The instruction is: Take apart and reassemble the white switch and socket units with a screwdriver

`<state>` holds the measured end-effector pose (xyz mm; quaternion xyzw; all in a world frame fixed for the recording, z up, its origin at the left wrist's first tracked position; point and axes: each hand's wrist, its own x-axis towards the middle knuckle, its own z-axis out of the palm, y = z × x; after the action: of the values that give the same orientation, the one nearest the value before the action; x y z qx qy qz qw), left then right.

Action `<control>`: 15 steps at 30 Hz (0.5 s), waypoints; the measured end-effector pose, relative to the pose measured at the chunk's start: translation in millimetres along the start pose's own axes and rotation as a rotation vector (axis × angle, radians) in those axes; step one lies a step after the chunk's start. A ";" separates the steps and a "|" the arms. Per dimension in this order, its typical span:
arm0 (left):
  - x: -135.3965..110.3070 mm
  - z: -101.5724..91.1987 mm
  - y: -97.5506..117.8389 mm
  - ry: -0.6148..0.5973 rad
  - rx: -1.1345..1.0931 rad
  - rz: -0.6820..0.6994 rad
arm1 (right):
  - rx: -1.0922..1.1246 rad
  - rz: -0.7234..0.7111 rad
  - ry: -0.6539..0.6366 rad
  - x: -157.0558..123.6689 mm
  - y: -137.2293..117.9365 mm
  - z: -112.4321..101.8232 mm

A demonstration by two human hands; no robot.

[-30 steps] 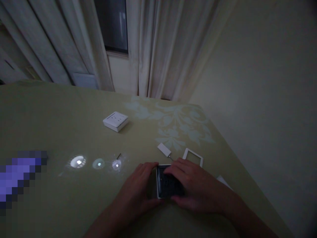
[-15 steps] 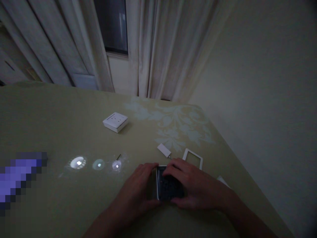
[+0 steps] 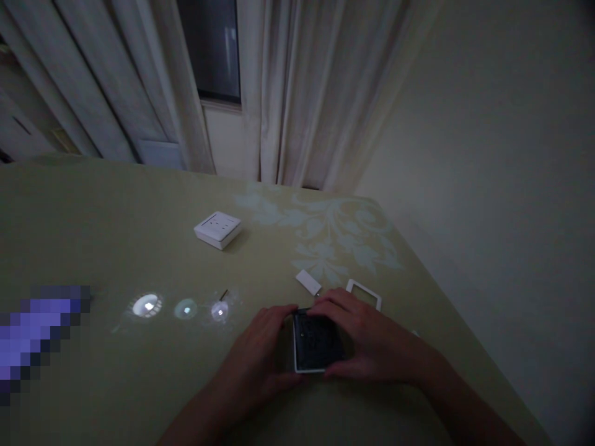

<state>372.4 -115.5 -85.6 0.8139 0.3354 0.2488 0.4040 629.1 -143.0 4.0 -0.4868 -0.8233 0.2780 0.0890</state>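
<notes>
A dark square switch module with a white rim (image 3: 312,342) lies on the green tablecloth (image 3: 116,217) near me. My left hand (image 3: 261,353) grips its left edge, thumb under the near corner. My right hand (image 3: 367,341) curls over its right side and far edge, fingers bent onto it. Just beyond my right hand lie a white square frame (image 3: 365,293) and a small white rectangular piece (image 3: 308,282). A complete white wall switch (image 3: 218,228) sits farther off, toward the middle of the table.
Three bright light spots (image 3: 185,308) shine on the cloth to the left, with a thin dark pin (image 3: 224,294) beside the rightmost one. The table's right edge (image 3: 432,272) runs close to my right arm. Curtains (image 3: 297,87) and a dark window stand behind the table.
My right fingers have slid back off the middle of the module toward its right and far edges, showing more of its dark face. My left hand has hardly moved.
</notes>
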 end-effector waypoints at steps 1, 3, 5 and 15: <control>-0.4 0.3 0.4 0.009 0.004 -0.005 | -0.017 0.002 -0.002 0.1 -0.1 -0.3; -1.0 1.7 0.8 0.030 0.018 -0.001 | -0.045 0.009 -0.018 -0.3 -1.0 0.2; -0.9 3.3 1.0 0.036 0.032 0.012 | -0.068 0.017 -0.031 -1.0 -2.4 2.0; 2.1 3.8 2.4 0.022 0.050 0.027 | -0.185 -0.070 0.040 0.0 -6.2 11.6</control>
<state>377.2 -116.9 -85.5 0.8255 0.3348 0.2545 0.3765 619.5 -149.6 -2.2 -0.4691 -0.8601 0.1878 0.0699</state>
